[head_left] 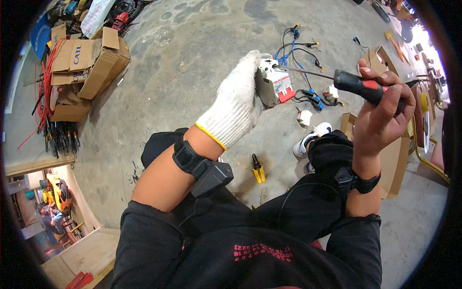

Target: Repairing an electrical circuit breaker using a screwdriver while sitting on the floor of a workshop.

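My left hand, in a white knit glove with a yellow cuff edge, is closed around a white circuit breaker with a red part at its lower right corner. The bare fingers of my right hand wrap the black and red handle of a screwdriver. Its long shaft points left, and the tip meets the upper part of the breaker, by a terminal opening. The palm side of the left hand is hidden behind the glove's back.
Blue and black cables with connectors lie on the concrete floor beyond the breaker. Yellow-handled wire strippers lie between my legs. Two small white devices sit near my shoe. Cardboard boxes and red wire are at left, an open carton at right.
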`<state>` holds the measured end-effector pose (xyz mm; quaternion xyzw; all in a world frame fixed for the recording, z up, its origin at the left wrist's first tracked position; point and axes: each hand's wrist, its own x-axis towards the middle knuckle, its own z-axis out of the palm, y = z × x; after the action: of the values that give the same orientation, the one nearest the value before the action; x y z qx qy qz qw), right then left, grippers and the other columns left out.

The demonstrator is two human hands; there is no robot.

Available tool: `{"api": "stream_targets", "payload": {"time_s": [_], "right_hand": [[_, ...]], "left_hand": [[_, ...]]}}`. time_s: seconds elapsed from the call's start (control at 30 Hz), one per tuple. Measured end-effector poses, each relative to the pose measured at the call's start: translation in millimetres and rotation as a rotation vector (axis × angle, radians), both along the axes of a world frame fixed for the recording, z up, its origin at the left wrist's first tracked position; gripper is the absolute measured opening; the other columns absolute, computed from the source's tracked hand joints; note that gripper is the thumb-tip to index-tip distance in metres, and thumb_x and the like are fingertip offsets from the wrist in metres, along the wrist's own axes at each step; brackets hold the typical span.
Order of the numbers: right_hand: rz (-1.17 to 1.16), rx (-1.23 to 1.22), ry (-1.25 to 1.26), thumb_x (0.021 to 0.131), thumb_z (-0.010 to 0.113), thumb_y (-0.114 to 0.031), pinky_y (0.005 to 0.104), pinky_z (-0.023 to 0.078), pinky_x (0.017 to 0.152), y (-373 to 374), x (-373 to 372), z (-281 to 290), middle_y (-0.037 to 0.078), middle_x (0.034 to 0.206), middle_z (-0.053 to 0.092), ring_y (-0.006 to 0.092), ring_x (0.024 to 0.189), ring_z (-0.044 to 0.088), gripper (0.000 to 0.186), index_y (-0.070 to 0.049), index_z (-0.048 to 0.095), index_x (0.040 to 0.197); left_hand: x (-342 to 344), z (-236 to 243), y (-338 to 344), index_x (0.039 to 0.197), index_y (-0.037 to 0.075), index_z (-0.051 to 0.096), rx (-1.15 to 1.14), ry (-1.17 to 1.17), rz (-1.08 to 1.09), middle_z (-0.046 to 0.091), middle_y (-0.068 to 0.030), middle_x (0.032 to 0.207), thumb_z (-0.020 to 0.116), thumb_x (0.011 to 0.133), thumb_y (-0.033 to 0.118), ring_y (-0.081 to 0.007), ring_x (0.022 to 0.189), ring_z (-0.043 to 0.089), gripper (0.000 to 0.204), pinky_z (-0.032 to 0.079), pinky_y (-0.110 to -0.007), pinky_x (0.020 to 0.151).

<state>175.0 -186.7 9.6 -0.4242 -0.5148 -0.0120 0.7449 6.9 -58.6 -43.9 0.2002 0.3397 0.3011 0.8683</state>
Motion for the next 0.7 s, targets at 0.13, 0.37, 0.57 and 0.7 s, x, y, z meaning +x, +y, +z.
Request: {"api": "stream_targets", "payload": {"time_s": [0.13,0.37,0.57,0.7], "right_hand": [[-0.019,-0.031,0.152,0.099,0.05,-0.021,0.058,0.048,0.096,-8,12,2,0.014,0.098,0.057,0.032,0.092,0.065,0.02,-0.002,0.045,0.103],[0.038,-0.006,0.232,0.099,0.051,-0.019,0.0625,0.049,0.092,-6,6,-1,0.014,0.098,0.06,0.0317,0.09,0.066,0.017,-0.004,0.047,0.105],[0.064,-0.018,0.172,0.099,0.052,-0.021,0.0623,0.049,0.092,-4,4,-1,0.013,0.097,0.059,0.032,0.088,0.066,0.018,-0.004,0.046,0.101],[0.039,-0.023,0.201,0.099,0.052,-0.022,0.0622,0.048,0.092,-6,3,0,0.013,0.097,0.059,0.0319,0.088,0.066,0.019,-0.004,0.046,0.101]], "left_hand": [[2,4,-2,0.108,0.007,0.053,-0.029,0.006,0.055,0.059,-0.0099,0.094,0.045,0.1,0.032,-0.0279,0.084,0.062,0.027,0.053,-0.058,0.076],[1,11,-1,0.108,0.006,0.05,-0.107,-0.087,0.025,0.059,-0.0117,0.095,0.047,0.099,0.03,-0.0287,0.086,0.062,0.026,0.053,-0.059,0.077],[0,7,0,0.105,0.006,0.052,-0.014,-0.097,-0.011,0.059,-0.0118,0.097,0.047,0.099,0.028,-0.0276,0.086,0.062,0.024,0.053,-0.058,0.079],[1,9,-1,0.106,0.006,0.053,-0.029,-0.093,-0.001,0.06,-0.011,0.097,0.047,0.099,0.026,-0.0261,0.086,0.062,0.023,0.053,-0.057,0.08]]}}
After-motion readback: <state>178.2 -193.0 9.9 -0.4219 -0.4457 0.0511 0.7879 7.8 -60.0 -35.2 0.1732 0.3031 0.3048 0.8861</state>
